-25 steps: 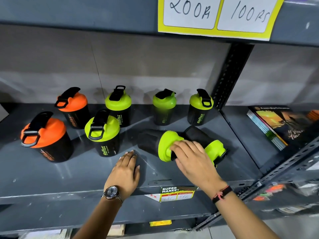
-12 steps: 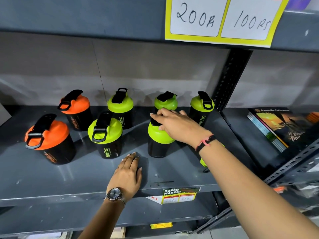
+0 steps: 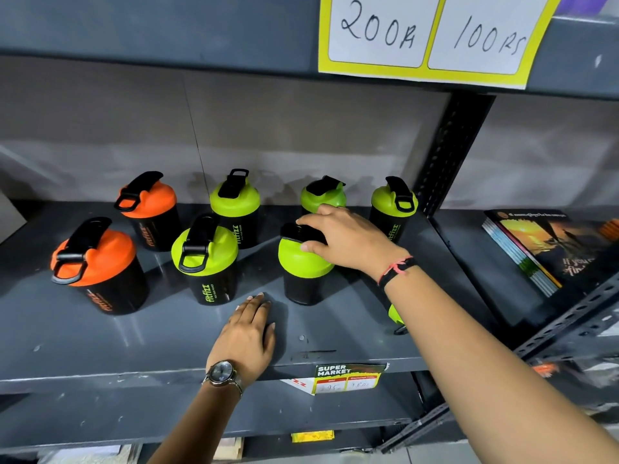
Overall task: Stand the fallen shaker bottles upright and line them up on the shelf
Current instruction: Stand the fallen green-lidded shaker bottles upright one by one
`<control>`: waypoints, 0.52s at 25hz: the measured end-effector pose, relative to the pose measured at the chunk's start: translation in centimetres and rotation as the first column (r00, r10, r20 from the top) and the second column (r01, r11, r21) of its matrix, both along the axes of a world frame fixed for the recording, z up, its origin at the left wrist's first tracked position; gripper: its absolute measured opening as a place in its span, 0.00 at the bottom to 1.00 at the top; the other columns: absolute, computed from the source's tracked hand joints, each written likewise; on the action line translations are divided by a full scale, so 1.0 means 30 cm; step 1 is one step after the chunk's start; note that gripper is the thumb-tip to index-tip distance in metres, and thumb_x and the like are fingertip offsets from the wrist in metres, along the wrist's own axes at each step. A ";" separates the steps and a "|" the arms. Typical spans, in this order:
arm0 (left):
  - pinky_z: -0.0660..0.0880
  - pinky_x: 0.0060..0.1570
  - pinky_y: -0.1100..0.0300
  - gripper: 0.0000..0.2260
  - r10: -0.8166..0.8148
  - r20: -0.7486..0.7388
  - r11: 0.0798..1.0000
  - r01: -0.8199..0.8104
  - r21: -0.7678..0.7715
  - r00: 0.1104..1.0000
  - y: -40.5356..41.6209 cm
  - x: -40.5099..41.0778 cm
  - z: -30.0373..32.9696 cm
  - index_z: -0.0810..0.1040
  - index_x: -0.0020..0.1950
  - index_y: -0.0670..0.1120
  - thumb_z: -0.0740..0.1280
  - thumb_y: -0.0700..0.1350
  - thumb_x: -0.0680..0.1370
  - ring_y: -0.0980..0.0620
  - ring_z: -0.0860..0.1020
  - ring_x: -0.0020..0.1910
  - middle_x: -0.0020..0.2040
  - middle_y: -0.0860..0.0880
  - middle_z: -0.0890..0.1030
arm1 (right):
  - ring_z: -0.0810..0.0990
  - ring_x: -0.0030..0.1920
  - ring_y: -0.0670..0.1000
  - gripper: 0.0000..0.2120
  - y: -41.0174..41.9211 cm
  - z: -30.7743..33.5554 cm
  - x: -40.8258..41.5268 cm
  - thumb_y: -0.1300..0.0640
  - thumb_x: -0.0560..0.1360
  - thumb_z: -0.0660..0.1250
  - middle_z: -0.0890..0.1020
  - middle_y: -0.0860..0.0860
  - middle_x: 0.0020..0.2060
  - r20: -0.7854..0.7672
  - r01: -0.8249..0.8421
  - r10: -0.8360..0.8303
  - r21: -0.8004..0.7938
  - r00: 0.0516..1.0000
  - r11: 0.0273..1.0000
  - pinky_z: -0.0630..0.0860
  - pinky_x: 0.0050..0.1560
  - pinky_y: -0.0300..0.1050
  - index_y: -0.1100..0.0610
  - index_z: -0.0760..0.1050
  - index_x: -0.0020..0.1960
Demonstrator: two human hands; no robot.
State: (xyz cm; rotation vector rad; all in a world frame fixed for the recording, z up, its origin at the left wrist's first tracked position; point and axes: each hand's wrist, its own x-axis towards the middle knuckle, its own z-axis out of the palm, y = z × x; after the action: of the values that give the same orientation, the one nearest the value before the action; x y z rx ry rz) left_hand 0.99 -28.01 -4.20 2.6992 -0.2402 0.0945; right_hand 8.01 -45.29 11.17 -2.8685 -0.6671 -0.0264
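Right hand point(image 3: 348, 239) grip grasping upright green shaker point(image 3: 303, 269) lid, left hand point(image 3: 246, 333) flat, released, on shelf point(image 3: 100, 346)

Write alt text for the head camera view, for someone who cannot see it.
A person's right hand rests on the lid of an upright green-lidded shaker bottle on a grey metal shelf, while the left hand lies flat on the shelf's front edge. Six more shakers stand nearby, two orange-lidded; another green one is mostly hidden behind the right forearm.
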 end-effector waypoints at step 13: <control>0.66 0.64 0.42 0.18 -0.023 0.032 1.000 0.023 -0.018 0.999 -0.001 -0.010 0.016 0.70 0.62 0.36 0.58 0.44 0.75 0.35 0.70 0.64 0.64 0.35 0.73 | 0.72 0.57 0.64 0.24 0.135 -0.010 -0.086 0.44 0.76 0.57 0.74 0.62 0.57 0.071 0.379 -0.383 0.059 0.921 0.924 0.74 0.51 0.54 0.60 0.63 0.65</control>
State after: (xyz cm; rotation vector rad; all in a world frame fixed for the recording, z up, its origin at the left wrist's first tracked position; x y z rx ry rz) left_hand 0.68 -28.05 -3.73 2.6774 -0.2789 0.1326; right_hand 5.44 -41.24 10.86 -2.9182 -0.1070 -0.2128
